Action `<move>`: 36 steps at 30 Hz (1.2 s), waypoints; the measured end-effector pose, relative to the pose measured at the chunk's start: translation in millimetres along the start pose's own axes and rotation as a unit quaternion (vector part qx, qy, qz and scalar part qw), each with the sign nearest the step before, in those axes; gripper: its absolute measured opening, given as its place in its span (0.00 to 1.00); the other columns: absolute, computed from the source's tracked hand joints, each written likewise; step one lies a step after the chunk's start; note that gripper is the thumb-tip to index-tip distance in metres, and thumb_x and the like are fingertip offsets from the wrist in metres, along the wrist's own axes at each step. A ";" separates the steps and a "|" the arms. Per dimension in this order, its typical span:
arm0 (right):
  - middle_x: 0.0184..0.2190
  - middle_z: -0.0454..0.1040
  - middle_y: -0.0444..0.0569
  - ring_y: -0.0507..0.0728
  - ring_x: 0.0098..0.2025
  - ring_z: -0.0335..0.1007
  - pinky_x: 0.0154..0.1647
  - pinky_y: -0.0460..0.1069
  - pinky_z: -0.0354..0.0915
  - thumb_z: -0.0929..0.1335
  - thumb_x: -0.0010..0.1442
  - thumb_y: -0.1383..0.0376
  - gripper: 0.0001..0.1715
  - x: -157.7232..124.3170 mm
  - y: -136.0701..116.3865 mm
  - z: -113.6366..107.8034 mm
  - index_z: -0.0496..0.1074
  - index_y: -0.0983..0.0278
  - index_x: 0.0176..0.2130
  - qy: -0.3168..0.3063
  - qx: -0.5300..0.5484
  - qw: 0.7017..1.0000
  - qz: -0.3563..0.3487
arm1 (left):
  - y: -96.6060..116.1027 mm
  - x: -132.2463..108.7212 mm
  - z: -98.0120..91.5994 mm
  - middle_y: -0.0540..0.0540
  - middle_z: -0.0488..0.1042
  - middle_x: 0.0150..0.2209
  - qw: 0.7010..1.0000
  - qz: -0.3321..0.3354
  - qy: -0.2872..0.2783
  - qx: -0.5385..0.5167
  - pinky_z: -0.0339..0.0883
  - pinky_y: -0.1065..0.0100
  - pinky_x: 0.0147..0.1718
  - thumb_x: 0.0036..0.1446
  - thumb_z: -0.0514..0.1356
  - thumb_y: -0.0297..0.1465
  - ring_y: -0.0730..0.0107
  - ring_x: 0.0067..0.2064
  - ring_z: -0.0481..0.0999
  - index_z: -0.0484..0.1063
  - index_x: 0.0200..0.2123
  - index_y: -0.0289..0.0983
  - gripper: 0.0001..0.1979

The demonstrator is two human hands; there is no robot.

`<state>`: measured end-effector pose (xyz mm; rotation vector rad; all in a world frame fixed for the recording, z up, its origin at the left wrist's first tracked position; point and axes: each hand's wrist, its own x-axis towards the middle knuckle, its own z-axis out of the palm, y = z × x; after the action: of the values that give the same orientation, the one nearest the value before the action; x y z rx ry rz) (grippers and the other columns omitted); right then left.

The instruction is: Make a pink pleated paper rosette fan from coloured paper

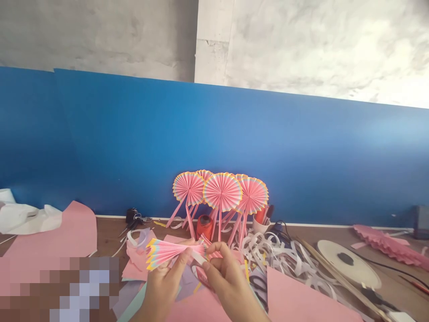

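A pleated paper fan, pink with pale blue and yellow edges, is pinched at its middle by my left hand. Its folds spread out toward the left. My right hand is closed with thumb and forefinger on a narrow white paper strip, which lies against the fan's gathered middle. Just beyond my hands stand several finished round paper rosettes on pink paper legs, leaning near the blue partition.
Curled white strips are heaped to the right, by a round cream lid and a white cup of tools. Black scissors lie near pink paper sheets. A red spool stands ahead; the blue partition bounds the table.
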<state>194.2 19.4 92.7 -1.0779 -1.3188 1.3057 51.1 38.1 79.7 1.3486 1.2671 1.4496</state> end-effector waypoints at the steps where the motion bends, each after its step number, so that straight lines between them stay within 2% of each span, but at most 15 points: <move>1: 0.17 0.54 0.32 0.46 0.19 0.43 0.20 0.42 0.43 0.65 0.58 0.50 0.19 -1.5 0.1 -0.3 0.57 0.60 0.38 0.014 -0.031 0.999 -0.004 | -0.9 -1.6 0.6 0.46 0.80 0.24 1.000 -0.004 0.021 -0.002 0.74 0.61 0.39 0.50 0.61 0.47 0.53 0.37 0.80 0.81 0.31 0.38 0.18; 3: 0.17 0.52 0.31 0.47 0.19 0.42 0.20 0.43 0.42 0.64 0.59 0.53 0.17 -4.1 0.4 -1.1 0.56 0.60 0.40 0.041 -0.092 0.995 -0.017 | -2.4 -4.6 2.2 0.46 0.81 0.26 0.999 0.001 0.052 -0.011 0.73 0.62 0.43 0.48 0.62 0.47 0.52 0.40 0.80 0.81 0.30 0.38 0.19; 5: 0.17 0.51 0.32 0.47 0.20 0.43 0.20 0.44 0.41 0.64 0.60 0.54 0.15 -5.7 0.6 -1.5 0.57 0.61 0.39 0.056 -0.132 0.989 -0.036 | -2.6 -6.7 3.4 0.44 0.82 0.33 0.998 0.014 0.057 -0.034 0.69 0.61 0.49 0.48 0.63 0.48 0.52 0.45 0.78 0.80 0.33 0.37 0.20; 7: 0.18 0.51 0.32 0.48 0.20 0.44 0.20 0.44 0.41 0.63 0.60 0.54 0.15 -6.0 0.5 -1.6 0.57 0.61 0.39 0.069 -0.153 0.984 -0.053 | -1.7 -7.9 3.3 0.42 0.81 0.41 0.998 0.012 0.029 -0.063 0.64 0.60 0.54 0.49 0.63 0.47 0.52 0.50 0.75 0.80 0.38 0.37 0.21; 9: 0.18 0.51 0.33 0.48 0.20 0.44 0.20 0.44 0.42 0.63 0.61 0.53 0.15 -5.2 0.4 -1.8 0.57 0.61 0.39 0.072 -0.161 0.983 -0.060 | -0.7 -8.4 2.3 0.42 0.80 0.44 0.996 -0.010 0.001 -0.087 0.63 0.58 0.56 0.49 0.63 0.47 0.51 0.51 0.74 0.79 0.40 0.38 0.21; 11: 0.18 0.51 0.33 0.48 0.20 0.45 0.20 0.44 0.42 0.63 0.61 0.53 0.15 -4.0 0.5 -2.2 0.57 0.61 0.39 0.072 -0.156 0.983 -0.064 | 0.1 -8.5 1.0 0.42 0.80 0.44 0.994 -0.028 -0.010 -0.107 0.64 0.57 0.55 0.49 0.64 0.46 0.50 0.51 0.74 0.79 0.40 0.38 0.21; 15: 0.17 0.52 0.33 0.48 0.19 0.44 0.19 0.44 0.42 0.63 0.60 0.52 0.16 -2.6 0.5 -4.1 0.58 0.61 0.38 0.066 -0.142 0.986 -0.054 | 5.0 -6.0 0.0 0.41 0.81 0.39 0.986 -0.046 -0.035 -0.159 0.66 0.55 0.53 0.47 0.66 0.44 0.49 0.47 0.76 0.81 0.34 0.36 0.17; 19: 0.18 0.51 0.33 0.48 0.19 0.44 0.19 0.43 0.46 0.65 0.58 0.51 0.19 -0.8 0.0 -6.7 0.59 0.61 0.41 0.040 -0.105 0.993 -0.034 | 18.3 0.2 -0.3 0.42 0.82 0.31 0.956 -0.128 -0.097 -0.247 0.71 0.56 0.44 0.48 0.66 0.42 0.52 0.40 0.79 0.80 0.27 0.35 0.15; 22: 0.18 0.51 0.33 0.48 0.20 0.46 0.21 0.43 0.49 0.66 0.58 0.50 0.21 1.4 -0.5 -8.0 0.62 0.62 0.42 0.024 -0.079 0.996 -0.027 | 26.3 2.6 1.0 0.41 0.81 0.31 0.936 -0.140 -0.141 -0.290 0.72 0.57 0.42 0.50 0.65 0.41 0.55 0.39 0.79 0.78 0.29 0.34 0.15; 25: 0.17 0.50 0.33 0.48 0.20 0.46 0.21 0.43 0.47 0.65 0.58 0.50 0.20 2.3 -0.9 -8.0 0.64 0.64 0.41 0.044 -0.103 0.993 -0.038 | 24.8 1.3 5.5 0.41 0.81 0.35 0.948 -0.104 -0.122 -0.275 0.71 0.57 0.43 0.46 0.67 0.43 0.55 0.40 0.79 0.78 0.36 0.35 0.19; 28: 0.16 0.49 0.33 0.48 0.19 0.45 0.19 0.44 0.44 0.65 0.59 0.50 0.20 1.4 -0.5 -7.0 0.65 0.64 0.40 0.062 -0.142 0.987 -0.051 | 17.8 -0.5 10.7 0.40 0.79 0.42 0.970 -0.063 -0.089 -0.219 0.71 0.60 0.44 0.37 0.72 0.41 0.53 0.43 0.78 0.79 0.34 0.36 0.21; 31: 0.17 0.50 0.33 0.48 0.19 0.44 0.19 0.44 0.44 0.64 0.59 0.49 0.21 -0.7 -1.2 -5.3 0.65 0.63 0.41 0.057 -0.153 0.985 -0.048 | 14.4 -0.8 11.3 0.41 0.77 0.48 0.981 -0.051 -0.091 -0.165 0.71 0.62 0.44 0.41 0.69 0.40 0.53 0.46 0.76 0.79 0.29 0.37 0.14; 36: 0.23 0.55 0.38 0.51 0.24 0.53 0.25 0.45 0.53 0.59 0.63 0.47 0.24 -5.7 -5.6 -3.0 0.65 0.62 0.45 0.002 -0.143 0.986 -0.090 | 15.1 -1.5 3.8 0.42 0.80 0.41 0.988 -0.007 -0.093 -0.125 0.65 0.57 0.52 0.49 0.64 0.40 0.52 0.49 0.75 0.80 0.35 0.38 0.13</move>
<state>198.3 14.1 98.0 -1.1239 -1.5971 1.0006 56.4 34.2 94.0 1.2702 0.9404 1.3866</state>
